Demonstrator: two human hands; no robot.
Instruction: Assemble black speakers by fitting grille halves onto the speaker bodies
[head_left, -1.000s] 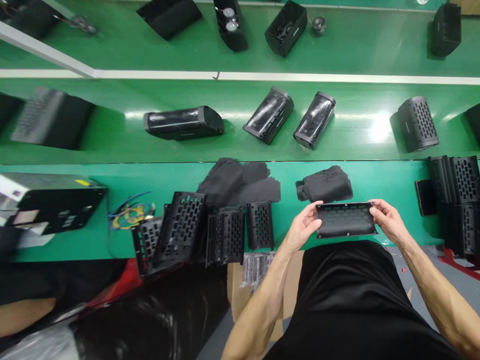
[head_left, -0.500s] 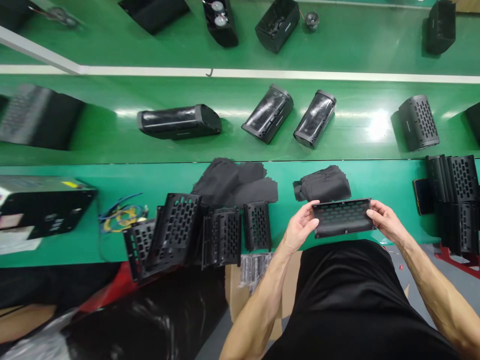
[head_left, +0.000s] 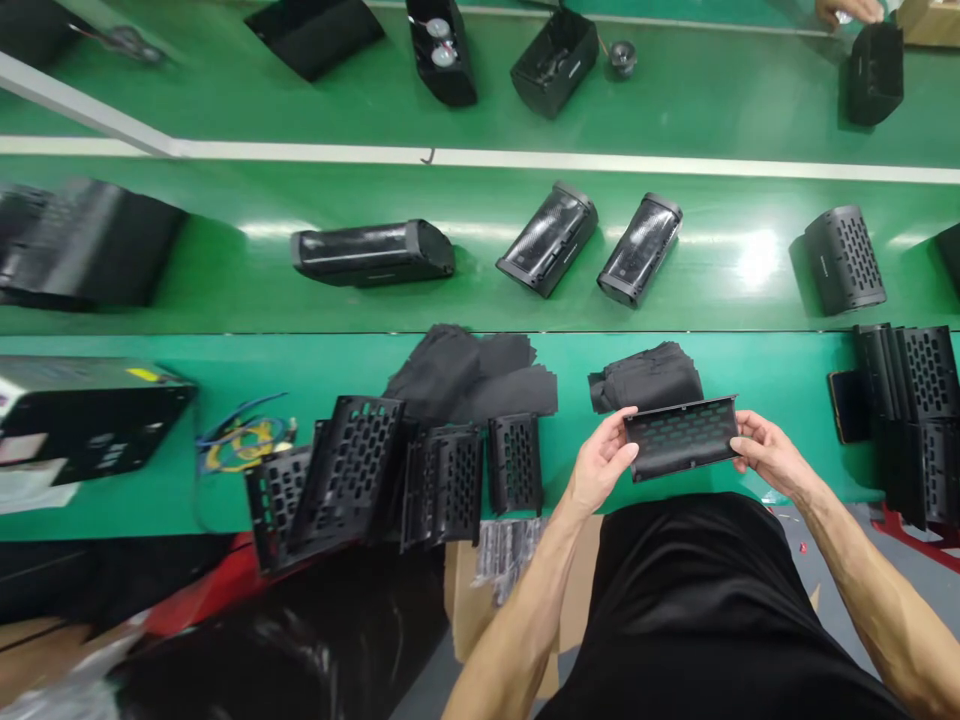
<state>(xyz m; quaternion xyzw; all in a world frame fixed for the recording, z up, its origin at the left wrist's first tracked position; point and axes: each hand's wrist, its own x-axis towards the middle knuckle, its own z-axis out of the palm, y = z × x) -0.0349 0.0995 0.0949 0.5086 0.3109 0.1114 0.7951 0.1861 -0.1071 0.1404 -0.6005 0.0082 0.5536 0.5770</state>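
The left hand (head_left: 600, 462) and right hand (head_left: 772, 455) hold a black slotted grille (head_left: 680, 437) by its short ends, fingers (head_left: 626, 450) pinching the edges, over the green worktop (head_left: 802, 400). A black cloth pile (head_left: 646, 378) lies just beyond it, with black grille cages (head_left: 442, 485) to the left.

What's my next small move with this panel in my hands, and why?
I'd probably set the black perforated panel down beside the perforated black frame. Your left hand and right hand grip only its short ends, and its oblong holes look like that frame's, so the two seem to belong together.
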